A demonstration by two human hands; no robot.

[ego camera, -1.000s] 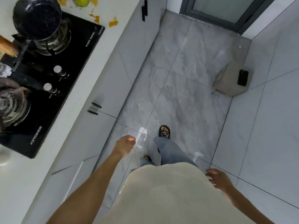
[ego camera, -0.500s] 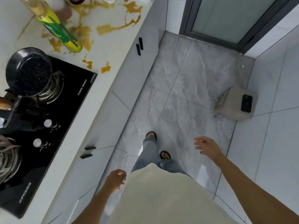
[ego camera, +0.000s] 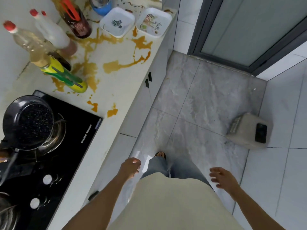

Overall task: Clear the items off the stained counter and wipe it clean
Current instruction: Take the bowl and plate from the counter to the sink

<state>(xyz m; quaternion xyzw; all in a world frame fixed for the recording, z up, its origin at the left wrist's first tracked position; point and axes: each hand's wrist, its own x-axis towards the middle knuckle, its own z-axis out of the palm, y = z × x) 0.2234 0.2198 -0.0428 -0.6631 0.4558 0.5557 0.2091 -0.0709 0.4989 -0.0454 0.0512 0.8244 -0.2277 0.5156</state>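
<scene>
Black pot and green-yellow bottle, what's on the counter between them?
Head view: a strip of black stovetop, then white counter with small orange stains.

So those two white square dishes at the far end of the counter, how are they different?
The left dish has a small dark motif in its middle; the right dish carries a larger, colourful print with lettering. The left one sits further in from the counter edge; the right one sits at the edge. Orange stain reaches up between them. Both are white, square with rounded corners, shallow and hold nothing.
</scene>
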